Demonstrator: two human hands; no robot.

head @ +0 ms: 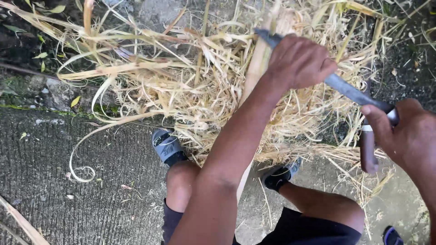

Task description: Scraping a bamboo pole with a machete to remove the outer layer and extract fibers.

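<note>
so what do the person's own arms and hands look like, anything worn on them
Both arms are bare from the upper forearm down: no sleeves, gloves or watch show. The left hand seems to carry a thin ring on one finger, though it is too small to be sure. The right hand shows no jewellery; its forearm is cut off by the frame edge.

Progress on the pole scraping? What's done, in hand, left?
Done: a thick pile of pale shavings covers the ground. In hand: left hand and right hand grip a long blade laid across the pale pole. Left: cannot tell; arm hides the lower pole.
</note>
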